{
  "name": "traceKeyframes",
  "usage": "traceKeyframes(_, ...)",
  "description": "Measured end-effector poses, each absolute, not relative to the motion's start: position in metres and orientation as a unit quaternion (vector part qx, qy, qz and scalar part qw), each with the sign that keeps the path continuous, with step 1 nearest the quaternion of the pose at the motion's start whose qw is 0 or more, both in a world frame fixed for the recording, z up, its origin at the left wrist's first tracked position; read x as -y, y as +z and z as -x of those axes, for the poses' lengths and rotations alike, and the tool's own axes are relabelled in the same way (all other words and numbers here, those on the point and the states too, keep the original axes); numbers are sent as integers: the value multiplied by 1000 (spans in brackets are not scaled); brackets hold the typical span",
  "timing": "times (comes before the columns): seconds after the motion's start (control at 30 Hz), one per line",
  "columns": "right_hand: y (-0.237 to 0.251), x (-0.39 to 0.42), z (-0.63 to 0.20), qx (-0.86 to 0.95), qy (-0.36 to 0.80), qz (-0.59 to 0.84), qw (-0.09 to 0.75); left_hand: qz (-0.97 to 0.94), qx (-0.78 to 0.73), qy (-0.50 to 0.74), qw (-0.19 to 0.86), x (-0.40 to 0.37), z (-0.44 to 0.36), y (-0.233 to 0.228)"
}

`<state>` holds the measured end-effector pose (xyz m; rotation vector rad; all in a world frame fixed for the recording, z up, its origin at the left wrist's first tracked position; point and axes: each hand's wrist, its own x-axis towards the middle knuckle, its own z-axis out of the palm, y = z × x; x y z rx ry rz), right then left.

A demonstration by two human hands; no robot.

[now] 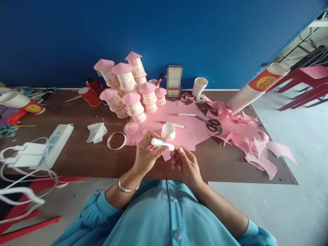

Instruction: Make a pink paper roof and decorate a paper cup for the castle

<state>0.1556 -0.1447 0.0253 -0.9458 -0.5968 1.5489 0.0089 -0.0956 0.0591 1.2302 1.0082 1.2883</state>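
My left hand grips a white glue stick with blue print, holding it nearly level above the table's front part. At the tube's right end, my right hand has its fingers curled in, thumb and fingertips pinched against that end. Just behind the glue stick stands a small white paper cup piece, open at the top. It rests on a pink paper sheet. Left of my left hand lies a small pink paper cone.
Several paper-cup towers with pink cone roofs stand at the back. Markers, scissors and pink scraps lie rightward, beside a leaning cup stack. A tape roll, crumpled tissue and power strip lie left.
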Motion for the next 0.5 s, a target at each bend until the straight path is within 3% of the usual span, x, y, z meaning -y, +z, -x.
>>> traceKeyframes(0.13, 25, 143, -160, 286, 695, 377, 542, -538, -408, 474, 565, 96, -12, 61)
traceKeyframes(0.33, 30, 142, -159, 367, 557, 425, 612, -487, -448, 504, 555, 102, -11, 46)
traceKeyframes(0.5, 26, 139, -161, 356, 666, 386, 530, -491, -442, 490, 568, 102, -9, 48)
